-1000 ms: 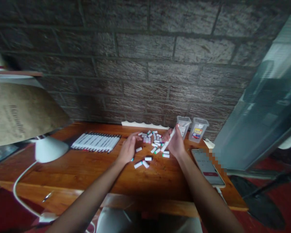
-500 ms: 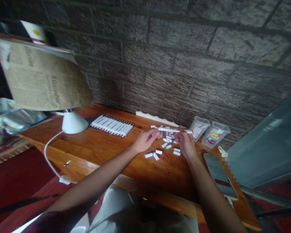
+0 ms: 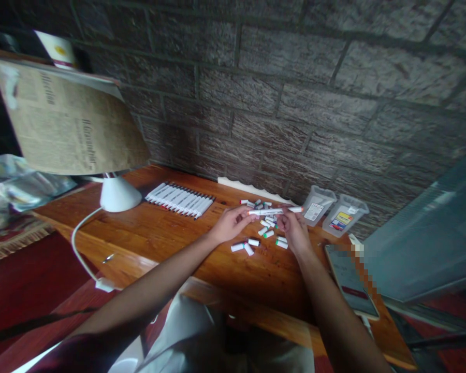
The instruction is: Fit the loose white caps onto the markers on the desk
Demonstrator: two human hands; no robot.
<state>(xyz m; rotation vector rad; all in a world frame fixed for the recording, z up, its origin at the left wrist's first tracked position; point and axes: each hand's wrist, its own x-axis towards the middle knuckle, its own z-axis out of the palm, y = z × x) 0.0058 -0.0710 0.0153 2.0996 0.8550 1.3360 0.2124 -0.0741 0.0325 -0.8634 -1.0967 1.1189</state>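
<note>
A white marker (image 3: pixel 270 212) with orange ends lies level across both my hands, above the desk. My left hand (image 3: pixel 231 225) pinches its left end. My right hand (image 3: pixel 294 230) closes on it near the right end, where its fingers cover part of the barrel; whether a cap there is seated or loose I cannot tell. Below and around my hands several loose white marker caps (image 3: pixel 253 242) are scattered, some with green, red or dark ends. Left of my left hand, several white markers (image 3: pixel 180 200) lie side by side in a neat row.
Two clear plastic containers (image 3: pixel 344 216) with labels stand by the brick wall on the right. A tablet (image 3: pixel 351 280) lies along the right edge. On the left stand a lamp (image 3: pixel 120 194) with a newsprint shade and its white cable (image 3: pixel 76 254). A small silver object (image 3: pixel 107 258) rests near the front edge.
Both hands have shifted slightly left and toward me with the marker, which sits a little lower in view. The row of markers and the loose caps stay put.
</note>
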